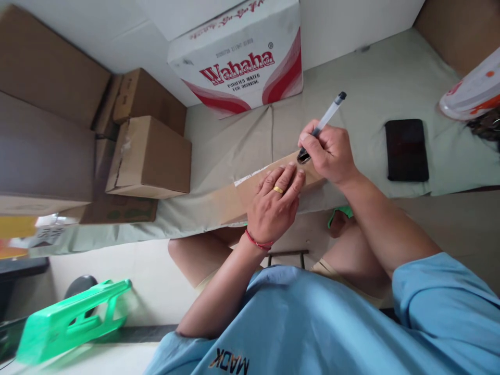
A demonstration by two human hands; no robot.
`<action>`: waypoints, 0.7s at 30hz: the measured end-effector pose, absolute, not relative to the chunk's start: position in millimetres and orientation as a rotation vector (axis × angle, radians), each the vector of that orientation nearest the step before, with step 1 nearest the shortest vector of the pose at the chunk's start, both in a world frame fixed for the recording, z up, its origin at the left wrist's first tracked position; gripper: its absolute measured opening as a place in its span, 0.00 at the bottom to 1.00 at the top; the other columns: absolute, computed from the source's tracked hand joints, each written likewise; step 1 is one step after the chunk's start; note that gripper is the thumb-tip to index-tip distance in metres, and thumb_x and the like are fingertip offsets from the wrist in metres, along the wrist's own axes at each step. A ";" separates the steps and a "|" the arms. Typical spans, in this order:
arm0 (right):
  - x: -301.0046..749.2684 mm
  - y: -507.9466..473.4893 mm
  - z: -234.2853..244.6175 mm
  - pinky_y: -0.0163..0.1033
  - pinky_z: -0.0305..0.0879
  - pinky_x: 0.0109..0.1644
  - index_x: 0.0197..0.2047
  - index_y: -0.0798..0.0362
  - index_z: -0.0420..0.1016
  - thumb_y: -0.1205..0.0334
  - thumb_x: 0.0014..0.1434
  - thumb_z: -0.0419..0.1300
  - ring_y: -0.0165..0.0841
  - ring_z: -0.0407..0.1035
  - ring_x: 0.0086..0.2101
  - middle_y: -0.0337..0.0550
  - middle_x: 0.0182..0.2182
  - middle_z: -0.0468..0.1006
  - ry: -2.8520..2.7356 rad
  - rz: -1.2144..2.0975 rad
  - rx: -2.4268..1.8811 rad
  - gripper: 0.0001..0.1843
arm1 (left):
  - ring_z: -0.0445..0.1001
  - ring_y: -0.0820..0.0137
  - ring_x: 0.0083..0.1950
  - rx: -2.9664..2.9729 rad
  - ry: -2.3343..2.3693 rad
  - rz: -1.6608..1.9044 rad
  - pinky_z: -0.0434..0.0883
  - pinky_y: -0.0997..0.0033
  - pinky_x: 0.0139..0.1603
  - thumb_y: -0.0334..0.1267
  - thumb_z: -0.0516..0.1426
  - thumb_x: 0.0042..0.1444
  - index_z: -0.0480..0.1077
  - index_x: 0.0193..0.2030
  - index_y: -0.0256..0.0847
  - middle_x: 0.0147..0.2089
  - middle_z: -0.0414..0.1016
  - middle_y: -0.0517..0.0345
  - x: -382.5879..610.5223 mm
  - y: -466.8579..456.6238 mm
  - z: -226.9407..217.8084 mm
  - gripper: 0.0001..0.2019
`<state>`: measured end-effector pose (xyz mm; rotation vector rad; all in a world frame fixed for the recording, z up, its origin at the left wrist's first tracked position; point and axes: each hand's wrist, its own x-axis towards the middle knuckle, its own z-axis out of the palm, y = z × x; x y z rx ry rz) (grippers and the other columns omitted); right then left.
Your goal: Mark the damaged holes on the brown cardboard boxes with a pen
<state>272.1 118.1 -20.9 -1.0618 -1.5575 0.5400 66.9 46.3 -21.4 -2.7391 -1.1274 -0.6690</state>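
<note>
My right hand point(332, 151) is closed round a pen point(330, 114) with a clear barrel and dark ends, held tilted with its lower end down. That end meets a dark patch point(303, 157) on a long, narrow cardboard box point(240, 200); whether the patch is a hole or ink I cannot tell. My left hand point(275, 203), with a gold ring and a red bracelet, lies flat across the box, fingertips close to the patch. A white printed strip point(250, 177) runs along the box's far edge.
Brown cardboard boxes point(156, 156) are stacked at the left. A white and red Wahaha carton point(242, 62) stands against the wall. On the cloth-covered table point(351, 78), a black flat device point(407, 150) lies at the right. A green plastic stool point(74, 323) is at the lower left.
</note>
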 end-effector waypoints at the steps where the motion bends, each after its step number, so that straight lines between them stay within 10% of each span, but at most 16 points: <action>1: 272.4 118.6 -21.9 0.41 0.63 0.36 0.33 0.49 0.72 0.45 0.77 0.56 0.31 0.66 0.26 0.37 0.24 0.73 -1.563 0.531 -1.068 0.22 | 0.74 0.52 0.75 -2.726 -1.121 -0.671 0.71 0.52 0.74 0.35 0.55 0.76 0.71 0.75 0.39 0.74 0.76 0.40 67.5 46.3 -21.3 0.23; 21: 274.2 114.9 -21.1 0.41 0.65 0.37 0.35 0.48 0.73 0.42 0.77 0.56 0.31 0.65 0.27 0.37 0.25 0.72 -1.583 0.553 -1.049 0.24 | 0.73 0.52 0.75 -2.740 -1.140 -0.664 0.71 0.51 0.74 0.34 0.54 0.76 0.70 0.76 0.39 0.75 0.75 0.40 67.9 47.3 -22.3 0.24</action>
